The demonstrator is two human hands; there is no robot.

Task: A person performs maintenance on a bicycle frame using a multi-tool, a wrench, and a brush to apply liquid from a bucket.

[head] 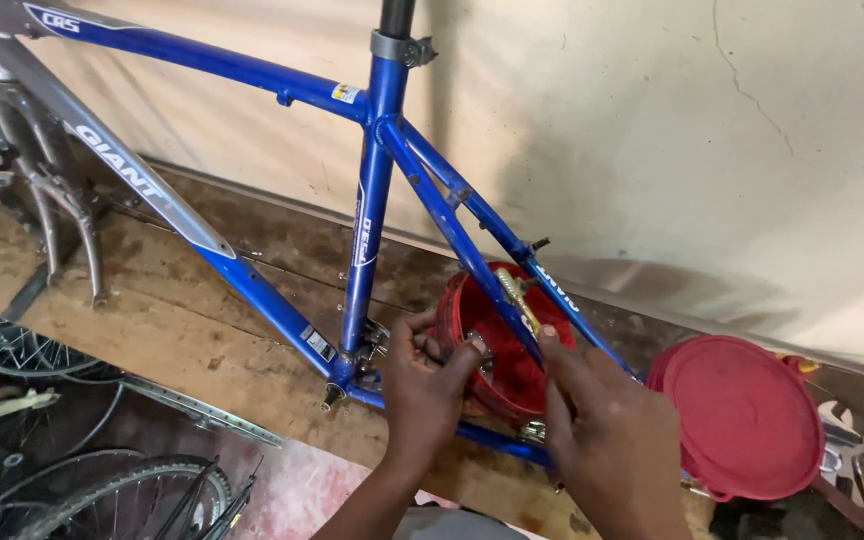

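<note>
- Head view, held thing: red round tub (497, 365) tipped on its side behind the lower rear tubes of the blue bicycle frame (372, 215), open mouth facing the camera, resting on the wooden bench (152, 320).
- Left hand (422, 385): fingers curled around the tub's near left rim, thumb and forefinger closed on the edge beside a small metal part (479, 348) (exact pinch point partly hidden by the knuckles).
- Right hand (602, 440): forefinger extended, tip touching the tub's rim on the right; remaining fingers loosely bent, not clamped on anything visible.
- Inside the tub: brass-coloured hardware (517, 293) lying against the upper wall.
- In the way: frame stays crossing diagonally in front of the tub's mouth, between both hands.
- Around: red lid (747, 415) flat on the bench, just right of the right hand, apart from the tub; spanners (847, 440) beyond the lid; bottom bracket (352, 365) just left of the left hand.
- Further left: grey fork (57, 200) standing on the bench; spoked wheels (82, 500) below the bench edge.
- Edges and room: pale wall (652, 130) close behind the tub; bare bench surface open to the left of the frame; bench front edge near the wrists.
</note>
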